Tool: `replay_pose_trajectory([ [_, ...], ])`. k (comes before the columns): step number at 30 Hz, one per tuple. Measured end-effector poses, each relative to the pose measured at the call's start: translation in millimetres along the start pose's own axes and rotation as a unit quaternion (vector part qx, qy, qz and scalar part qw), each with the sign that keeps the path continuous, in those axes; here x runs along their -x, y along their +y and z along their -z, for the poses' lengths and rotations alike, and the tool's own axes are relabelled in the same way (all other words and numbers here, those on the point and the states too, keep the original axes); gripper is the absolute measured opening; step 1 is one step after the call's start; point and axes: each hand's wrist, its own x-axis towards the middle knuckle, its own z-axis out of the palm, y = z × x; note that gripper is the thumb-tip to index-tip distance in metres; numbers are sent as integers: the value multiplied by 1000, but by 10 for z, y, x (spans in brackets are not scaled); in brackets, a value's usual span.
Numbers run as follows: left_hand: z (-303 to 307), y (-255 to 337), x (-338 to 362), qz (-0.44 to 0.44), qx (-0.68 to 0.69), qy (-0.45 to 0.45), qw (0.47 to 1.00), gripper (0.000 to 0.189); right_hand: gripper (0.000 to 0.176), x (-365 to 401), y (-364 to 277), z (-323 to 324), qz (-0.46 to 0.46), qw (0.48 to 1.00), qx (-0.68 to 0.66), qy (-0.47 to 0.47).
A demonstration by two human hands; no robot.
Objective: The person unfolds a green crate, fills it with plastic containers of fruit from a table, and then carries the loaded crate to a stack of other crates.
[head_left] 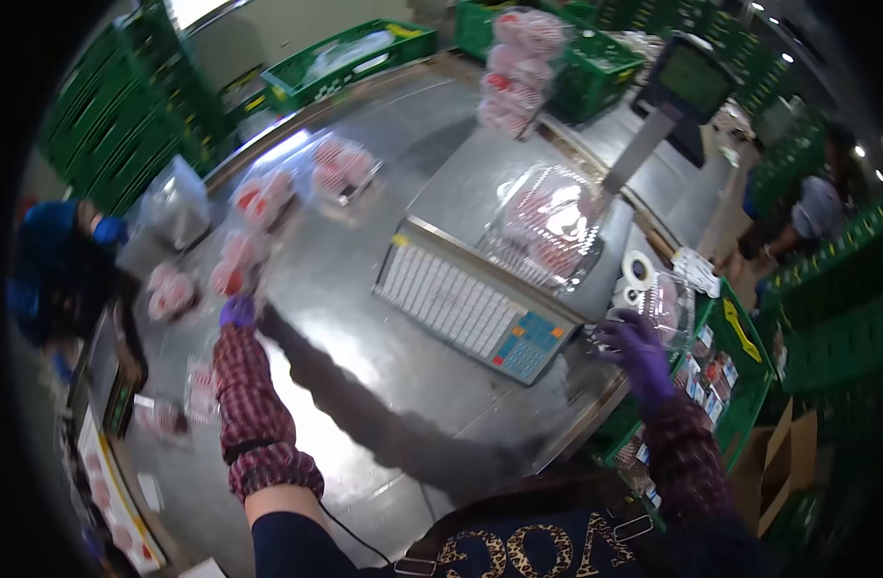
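Note:
My left hand, in a purple glove, reaches far out on the left with its fingers bunched at the near end of a clear pack of red fruit in white foam nets. My right hand, also gloved in purple, is at the right, beside the corner of the weighing scale's keypad. Its fingers are apart and bent, with nothing plainly held. Just beyond it are white label rolls and a clear clamshell. Another clear clamshell with fruit rests on the scale's plate.
More fruit packs lie on the metal table, and stacked ones stand behind the scale. The scale's screen rises on a post. A green crate with small packs is at right. Co-workers stand left and right.

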Motion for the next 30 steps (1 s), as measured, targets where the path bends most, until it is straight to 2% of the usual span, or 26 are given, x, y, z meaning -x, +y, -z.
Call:
replay_pose_trajectory([
  [2,-15,42,-137,56,197,31,978,11,34,-268,109,-285,16,993,-78,-82],
  [3,-32,42,-197,45,284,45,957,10,36,-342,79,-448,25,988,-102,-115],
  [5,-124,32,-275,-70,427,65,899,10,31,-459,-6,-696,16,988,-129,-80],
  [6,197,315,14,-54,732,-59,676,8,28,-486,-25,-761,2,986,-149,-71],
  [9,967,1708,1345,92,773,-27,627,5,17,-659,73,-604,24,969,-232,-80],
  [10,956,1823,1545,44,768,-59,636,5,10,-780,199,-417,45,943,-315,-96],
  [11,945,1939,1745,-5,761,-91,643,4,8,-739,167,-264,56,958,-269,-87],
  [13,996,2405,2314,-61,764,-158,623,7,9,-598,195,-6,41,948,-313,-48],
  [15,936,2929,2722,-30,786,-207,582,6,10,-282,116,104,31,960,-271,-60],
  [19,276,3779,3244,-80,792,-279,537,8,14,183,158,475,33,969,-231,-80],
  [21,-145,3988,3491,-54,745,-299,593,23,18,451,143,612,36,968,-226,-99],
  [23,-92,4063,4078,58,685,-458,563,46,20,660,142,748,25,974,-194,-118],
  [24,-110,3971,4260,35,608,-574,547,66,21,759,218,841,11,969,-201,-143],
  [25,-148,3897,4380,38,565,-641,518,66,20,797,286,920,-10,958,-197,-206],
  [27,-110,3856,4604,38,573,-628,525,61,19,864,335,960,-40,962,-102,-252],
  [28,6,3824,4699,49,605,-622,495,60,14,906,227,951,-30,967,-8,-254],
  [29,8,3752,4775,65,621,-602,498,60,19,887,113,1031,-19,967,106,-233],
  [30,3,3677,4839,78,640,-577,501,60,28,729,164,1086,184,957,188,-124],
])
